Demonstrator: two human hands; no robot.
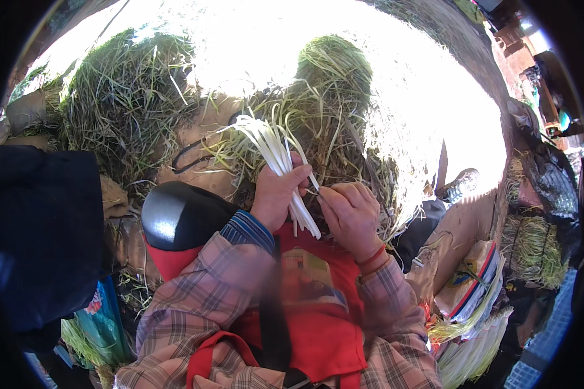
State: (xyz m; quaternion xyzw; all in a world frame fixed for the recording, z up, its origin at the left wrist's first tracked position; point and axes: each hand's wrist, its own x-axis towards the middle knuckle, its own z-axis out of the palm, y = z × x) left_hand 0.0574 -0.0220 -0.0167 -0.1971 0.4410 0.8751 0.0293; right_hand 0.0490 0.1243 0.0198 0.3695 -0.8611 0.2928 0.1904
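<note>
My left hand [280, 189] is closed around a bundle of long white stalks [268, 142] with pale green tips, like blanched chives or young leeks. The bundle slants over my lap, its cut-looking lower ends pointing down toward the red apron [311, 330]. Beside it, my right hand [352, 209] pinches the lower end of a single pale stalk [296, 144], whose upper part bends over near the bundle's top. Just beyond my hands lies a tangled heap of green stalks [331, 84].
Another big green heap [130, 84] lies at the far left. Dark cloth [39, 240] covers the left side. At right are a printed sack [468, 279], pale stalks [477, 350], tied green bundles [535, 249] and a shoe [462, 185]. Sunlight whites out the far ground.
</note>
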